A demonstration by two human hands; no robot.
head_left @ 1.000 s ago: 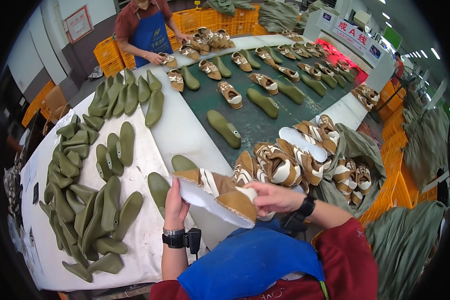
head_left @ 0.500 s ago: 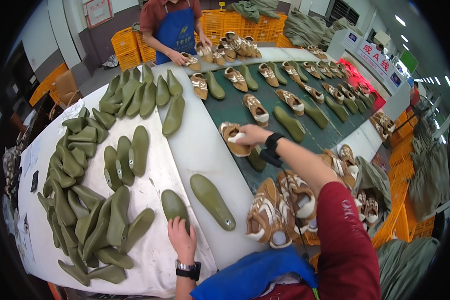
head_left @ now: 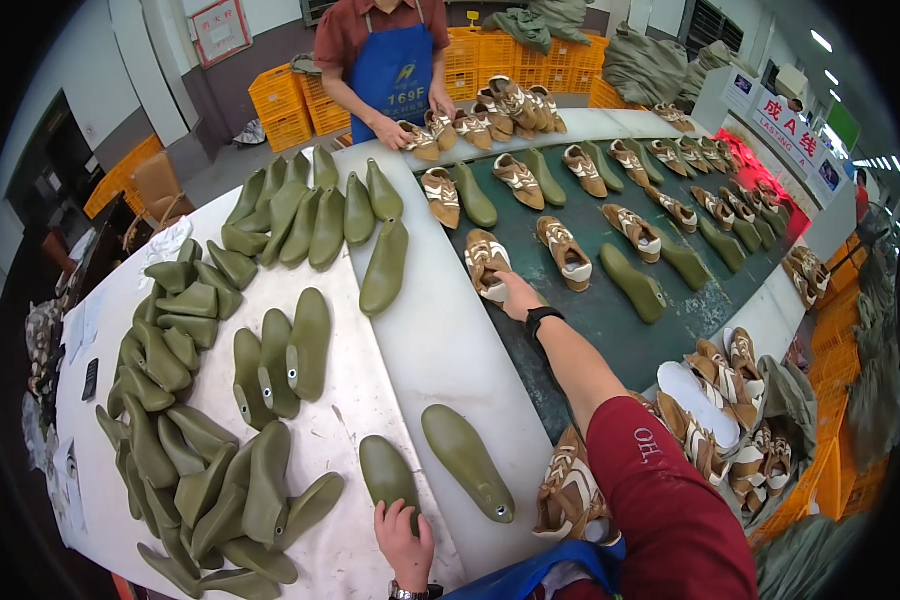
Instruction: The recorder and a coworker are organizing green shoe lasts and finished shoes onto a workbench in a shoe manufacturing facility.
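Observation:
My right hand (head_left: 519, 297) is closed on the heel end of a brown and white sneaker upper (head_left: 485, 258), at the near-left edge of the green belt (head_left: 530, 345). Another such shoe (head_left: 564, 250) lies just right of it, with a green shoe last (head_left: 632, 285) beyond. My left hand (head_left: 404, 546) curls its fingers over the near end of an olive-green shoe last (head_left: 387, 468) on the white-covered table. Beside that one, a longer last (head_left: 467, 462) lies on the pale table strip; neither hand touches it.
A heap of lasts (head_left: 185, 440) covers the table's left side, with three more (head_left: 280, 362) near its middle. Brown shoes (head_left: 573, 490) pile up under my right arm. Across the table, a person in a blue apron (head_left: 395, 90) handles shoes. Orange crates (head_left: 282, 105) stand behind.
My right hand has carried the sneaker upper farther away along the belt's left edge. My left hand stays on its last. The whole view has shifted.

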